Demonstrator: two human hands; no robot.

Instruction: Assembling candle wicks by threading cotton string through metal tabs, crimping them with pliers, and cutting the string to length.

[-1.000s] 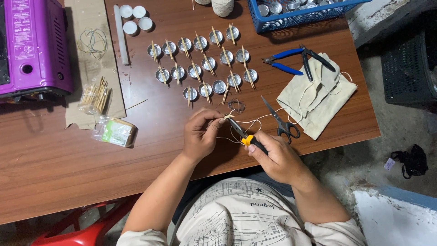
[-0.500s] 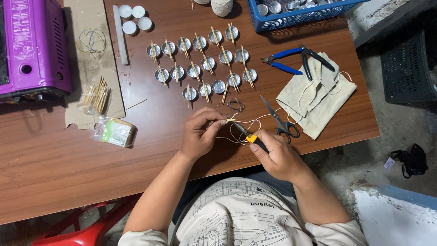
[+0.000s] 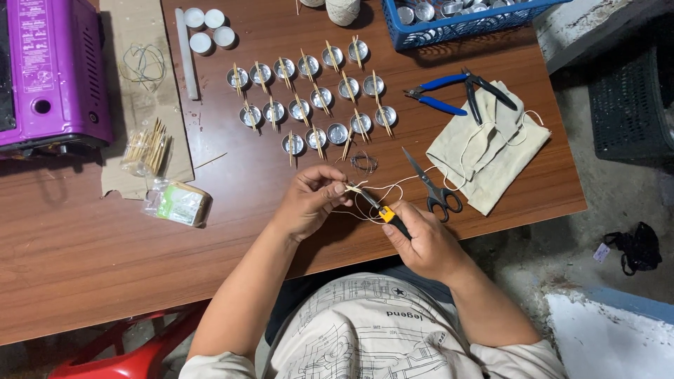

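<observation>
My left hand (image 3: 309,200) pinches a small wooden stick with pale string (image 3: 379,189) wound at its tip. My right hand (image 3: 425,242) grips a small tool with a yellow-and-black handle (image 3: 386,214), its thin metal tip touching the stick between the two hands. Both hands hover over the near edge of the brown wooden table (image 3: 105,238). Just beyond them stand several small round metal cups (image 3: 312,102) in rows, most with a stick laid across.
Scissors (image 3: 432,186) lie right of my hands, beside a beige cloth bag (image 3: 491,151) and blue-handled pliers (image 3: 446,88). A blue basket (image 3: 456,21) of cups sits at the back. At left are a purple box (image 3: 49,70), cardboard, a stick bundle (image 3: 144,147) and a small packet (image 3: 179,203).
Both hands stay in the same spot over the table edge. The fingers shift slightly on the stick and string; nothing else moved.
</observation>
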